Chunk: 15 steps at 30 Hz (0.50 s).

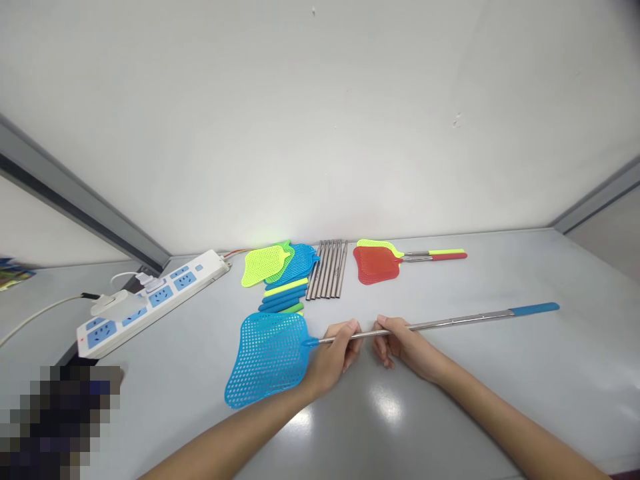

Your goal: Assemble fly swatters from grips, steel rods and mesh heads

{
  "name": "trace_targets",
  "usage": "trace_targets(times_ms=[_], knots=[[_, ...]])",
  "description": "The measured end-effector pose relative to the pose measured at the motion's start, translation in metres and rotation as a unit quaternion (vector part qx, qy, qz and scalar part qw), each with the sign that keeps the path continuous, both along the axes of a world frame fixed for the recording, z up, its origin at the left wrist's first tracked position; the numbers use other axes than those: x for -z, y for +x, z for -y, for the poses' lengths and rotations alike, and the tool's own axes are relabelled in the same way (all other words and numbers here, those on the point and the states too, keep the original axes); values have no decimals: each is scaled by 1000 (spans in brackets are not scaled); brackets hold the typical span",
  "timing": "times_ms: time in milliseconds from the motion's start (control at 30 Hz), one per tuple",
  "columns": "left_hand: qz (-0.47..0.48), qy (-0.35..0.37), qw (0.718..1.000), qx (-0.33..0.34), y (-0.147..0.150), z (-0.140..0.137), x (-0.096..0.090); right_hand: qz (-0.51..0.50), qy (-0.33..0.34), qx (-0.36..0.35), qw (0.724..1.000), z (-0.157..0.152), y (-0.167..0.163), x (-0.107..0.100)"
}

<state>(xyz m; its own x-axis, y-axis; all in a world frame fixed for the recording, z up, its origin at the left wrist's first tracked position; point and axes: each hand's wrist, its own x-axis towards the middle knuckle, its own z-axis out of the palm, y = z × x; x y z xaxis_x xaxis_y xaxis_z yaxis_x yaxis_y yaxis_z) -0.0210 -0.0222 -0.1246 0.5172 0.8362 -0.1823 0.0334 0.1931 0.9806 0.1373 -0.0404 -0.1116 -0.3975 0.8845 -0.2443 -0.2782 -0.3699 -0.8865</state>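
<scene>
A blue fly swatter with an extended metal telescopic rod and a blue handle grip lies across both hands, its perforated head at the left. My left hand is closed round the rod just beside the head. My right hand pinches the same rod a little farther right, thumb on top. Beyond the hands are loose metal rods side by side, several coloured grips, and yellow-green, green and blue swatter heads in an overlapping pile. Part of the grips is hidden behind the blue head.
A red swatter and a yellow one lie together near the white back wall. On the left a white power strip holds plugs and cables. Grey frame posts stand at both sides of the grey table. A pixelated area covers the lower left.
</scene>
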Motion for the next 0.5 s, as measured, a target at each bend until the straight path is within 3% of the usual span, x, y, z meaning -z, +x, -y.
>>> trace_targets(times_ms=[333, 500], knots=[[113, -49, 991, -54, 4, -2, 0, -26, -37, 33, 998, -3, 3, -1], [14, -12, 1000, 4, 5, 2, -1, -48, -43, 37, 997, -3, 6, 0]])
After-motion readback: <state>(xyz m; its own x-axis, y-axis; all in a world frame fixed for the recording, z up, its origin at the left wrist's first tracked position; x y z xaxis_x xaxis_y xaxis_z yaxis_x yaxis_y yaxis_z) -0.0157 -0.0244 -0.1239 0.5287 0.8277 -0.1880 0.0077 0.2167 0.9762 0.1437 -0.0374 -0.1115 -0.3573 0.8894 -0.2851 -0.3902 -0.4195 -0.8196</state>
